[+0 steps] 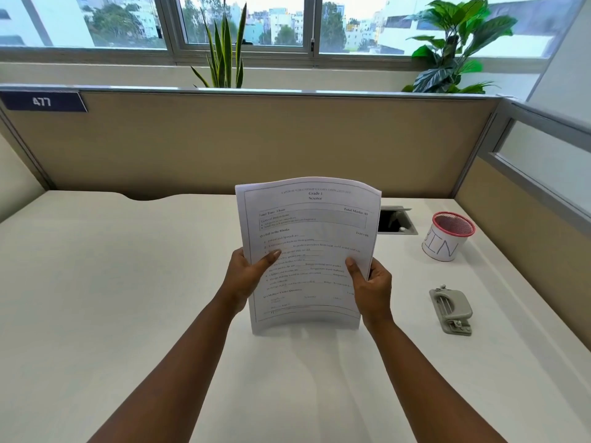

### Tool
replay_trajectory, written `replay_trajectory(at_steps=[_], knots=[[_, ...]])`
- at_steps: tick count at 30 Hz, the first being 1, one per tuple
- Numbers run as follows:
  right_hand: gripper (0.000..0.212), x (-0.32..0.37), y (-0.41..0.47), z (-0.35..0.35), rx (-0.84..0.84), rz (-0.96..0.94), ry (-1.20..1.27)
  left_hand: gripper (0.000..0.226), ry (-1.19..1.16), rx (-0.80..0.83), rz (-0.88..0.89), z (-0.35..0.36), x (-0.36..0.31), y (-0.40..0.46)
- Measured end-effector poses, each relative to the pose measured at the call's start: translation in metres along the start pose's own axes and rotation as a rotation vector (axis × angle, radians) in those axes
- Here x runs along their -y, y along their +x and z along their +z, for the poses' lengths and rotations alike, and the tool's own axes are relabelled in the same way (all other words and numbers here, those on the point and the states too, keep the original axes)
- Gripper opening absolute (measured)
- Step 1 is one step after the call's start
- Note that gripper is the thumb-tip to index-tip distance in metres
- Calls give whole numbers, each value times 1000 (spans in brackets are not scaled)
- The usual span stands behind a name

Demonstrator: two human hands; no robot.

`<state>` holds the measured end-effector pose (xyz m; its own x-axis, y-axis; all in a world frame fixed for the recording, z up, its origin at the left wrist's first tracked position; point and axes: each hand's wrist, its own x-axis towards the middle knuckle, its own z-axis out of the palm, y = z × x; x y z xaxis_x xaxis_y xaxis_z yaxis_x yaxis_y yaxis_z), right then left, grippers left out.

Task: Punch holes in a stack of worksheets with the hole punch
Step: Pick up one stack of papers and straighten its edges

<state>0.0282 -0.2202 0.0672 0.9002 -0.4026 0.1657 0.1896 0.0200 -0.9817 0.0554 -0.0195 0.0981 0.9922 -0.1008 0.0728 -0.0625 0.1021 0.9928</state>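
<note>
Two hands (left hand (246, 276), right hand (372, 284)) w/ fingers pinching one worksheet stack (308, 251); one hole punch (451, 310) nearby.

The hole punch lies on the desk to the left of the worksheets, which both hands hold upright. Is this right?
Not quite. The head view shows the hole punch on the desk to the right of the worksheets, not the left. The left hand and right hand do hold them upright.

Hole punch (451, 310) unobstructed right; bin cup (447, 236) behind it.
</note>
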Motion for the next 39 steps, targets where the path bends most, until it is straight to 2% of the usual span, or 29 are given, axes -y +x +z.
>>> replay_trajectory(at_steps=[7,14,17,19,20,22,24,25,27,30,35,38,39], knots=[[5,0,7,0,13,-2,-9,18,14,-34,0,1,-2,8],[27,-3,14,-7,57,44,-103,11,15,-59,-15,4,-6,13],[43,-2,16,-16,-48,26,-185,8,-138,-147,-31,4,-11,18],[53,-6,14,-21,-139,48,-234,16,-250,-186,-49,5,-13,18],[56,-8,13,-22,-156,129,-213,21,-291,-204,-61,7,-14,18],[53,-9,10,-21,-123,415,-1,24,-353,-237,-87,13,-13,16],[33,-9,5,-20,-1,655,264,24,-399,-258,-110,20,-10,14],[27,-10,3,-19,57,696,322,24,-419,-261,-112,22,-8,13],[22,-13,0,-18,100,719,365,24,-477,-263,-106,26,-3,9],[16,-15,-3,-16,65,751,434,21,-504,-289,-137,30,5,4],[34,-14,-1,-16,42,673,392,24,-576,-366,-261,30,22,-4],[41,-11,6,-24,-4,602,280,21,-667,-285,-189,15,21,-4],[40,-9,8,-30,-7,595,239,30,-710,-261,-168,5,21,-2]])
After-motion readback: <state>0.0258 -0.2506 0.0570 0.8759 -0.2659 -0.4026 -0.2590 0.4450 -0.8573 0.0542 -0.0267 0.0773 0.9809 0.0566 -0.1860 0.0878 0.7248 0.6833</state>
